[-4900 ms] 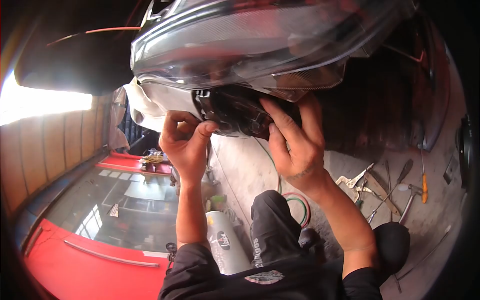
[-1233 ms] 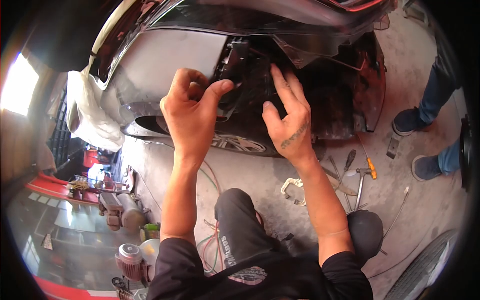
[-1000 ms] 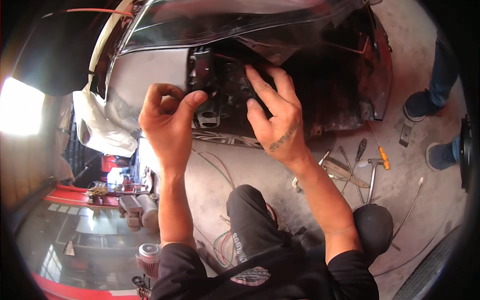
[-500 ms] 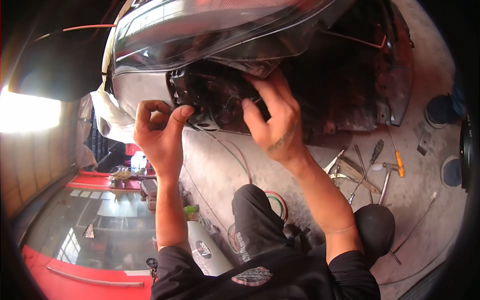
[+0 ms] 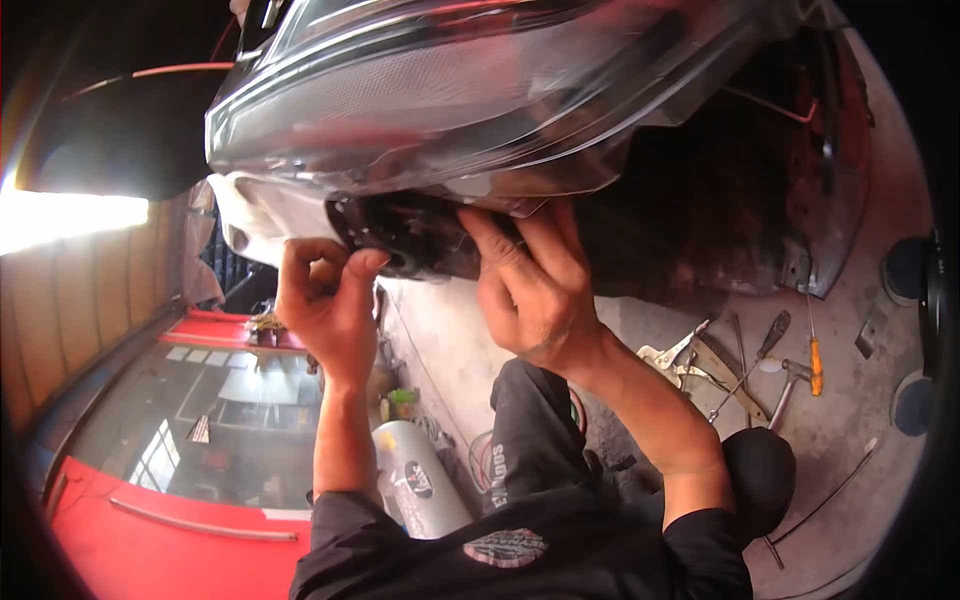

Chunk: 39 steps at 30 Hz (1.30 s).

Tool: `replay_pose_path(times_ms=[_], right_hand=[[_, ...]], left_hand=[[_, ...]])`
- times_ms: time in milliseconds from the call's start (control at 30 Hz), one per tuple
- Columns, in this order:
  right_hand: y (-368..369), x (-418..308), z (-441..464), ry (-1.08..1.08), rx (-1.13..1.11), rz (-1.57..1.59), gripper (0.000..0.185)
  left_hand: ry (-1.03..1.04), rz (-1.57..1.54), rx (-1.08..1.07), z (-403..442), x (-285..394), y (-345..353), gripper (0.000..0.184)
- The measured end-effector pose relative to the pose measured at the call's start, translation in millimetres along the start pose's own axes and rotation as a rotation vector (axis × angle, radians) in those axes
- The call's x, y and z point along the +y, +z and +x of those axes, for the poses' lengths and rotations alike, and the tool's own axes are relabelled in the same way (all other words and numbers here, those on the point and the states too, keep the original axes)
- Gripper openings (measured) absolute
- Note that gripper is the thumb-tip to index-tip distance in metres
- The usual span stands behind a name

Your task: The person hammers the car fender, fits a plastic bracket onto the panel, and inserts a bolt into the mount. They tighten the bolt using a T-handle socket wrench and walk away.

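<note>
A large clear-lensed headlight (image 5: 430,110) fills the top of the view on the vehicle's front. Under its lower edge is a dark opening with black parts (image 5: 400,225), beside a pale grey panel (image 5: 285,210). My left hand (image 5: 328,300) is at the left end of these parts, fingers curled and thumb bent close to them; anything pinched there is hidden. My right hand (image 5: 540,295) reaches up beneath the headlight's lower edge, fingers bent together against the dark part. Its fingertips are hidden, and what they grip cannot be made out.
On the concrete floor at right lie locking pliers (image 5: 672,352), screwdrivers including one with an orange handle (image 5: 816,368), and a hammer (image 5: 792,375). A silver cylinder (image 5: 428,495) stands by my knee. A red car (image 5: 170,540) is at left. Another person's shoe (image 5: 910,405) shows at right.
The headlight appears lower and larger in view. My right hand's thumb and fingers have drawn together, having been spread apart before. My left hand keeps nearly the same curled pose.
</note>
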State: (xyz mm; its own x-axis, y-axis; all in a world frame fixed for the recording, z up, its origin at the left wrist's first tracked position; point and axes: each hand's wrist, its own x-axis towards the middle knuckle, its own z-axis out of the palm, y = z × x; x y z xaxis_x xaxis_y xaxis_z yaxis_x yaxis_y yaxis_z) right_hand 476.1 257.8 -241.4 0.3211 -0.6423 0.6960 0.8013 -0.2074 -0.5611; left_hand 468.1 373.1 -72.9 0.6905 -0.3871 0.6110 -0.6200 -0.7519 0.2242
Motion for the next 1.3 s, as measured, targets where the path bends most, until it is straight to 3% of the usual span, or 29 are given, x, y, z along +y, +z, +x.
replay_pose_path(times_ms=[133,433,500,667,867,967,1067,1167,1300], right_hand=[[-0.1,-8.5,0.2,0.016,-0.039,0.053,0.051],[6.9,-25.9,-4.8,0.070,-0.067,-0.049,0.064],[6.3,-23.8,-6.3,0.049,-0.067,-0.095,0.063],[7.5,-36.2,-2.7,0.133,-0.084,-0.131,0.060],[19.5,-43.7,-1.8,0.194,-0.002,-0.205,0.064],[34.7,-54.0,2.5,0.376,0.068,-0.181,0.066],[51.6,-48.5,1.1,0.397,0.176,-0.125,0.073],[59.1,-45.0,-0.7,0.390,0.224,-0.075,0.076],[51.3,-47.4,3.8,0.225,0.187,-0.253,0.071]], left_hand=[[-0.076,-0.015,-0.009,-2.7,1.1,-5.3,0.028],[-0.013,-0.013,-0.009,-1.0,3.0,-3.5,0.030],[0.064,-0.016,-0.014,7.2,-5.2,-5.3,0.031],[0.033,-0.108,-0.023,2.9,-9.1,-3.5,0.031],[-0.069,-0.173,-0.009,-26.1,-49.5,-10.0,0.037],[-0.006,-0.173,0.062,-25.3,-55.5,-1.9,0.039],[0.018,-0.207,0.100,-26.6,-55.0,3.6,0.039],[0.042,-0.236,0.124,-26.5,-59.1,7.1,0.039],[0.065,-0.200,0.114,-26.5,-58.8,4.7,0.038]])
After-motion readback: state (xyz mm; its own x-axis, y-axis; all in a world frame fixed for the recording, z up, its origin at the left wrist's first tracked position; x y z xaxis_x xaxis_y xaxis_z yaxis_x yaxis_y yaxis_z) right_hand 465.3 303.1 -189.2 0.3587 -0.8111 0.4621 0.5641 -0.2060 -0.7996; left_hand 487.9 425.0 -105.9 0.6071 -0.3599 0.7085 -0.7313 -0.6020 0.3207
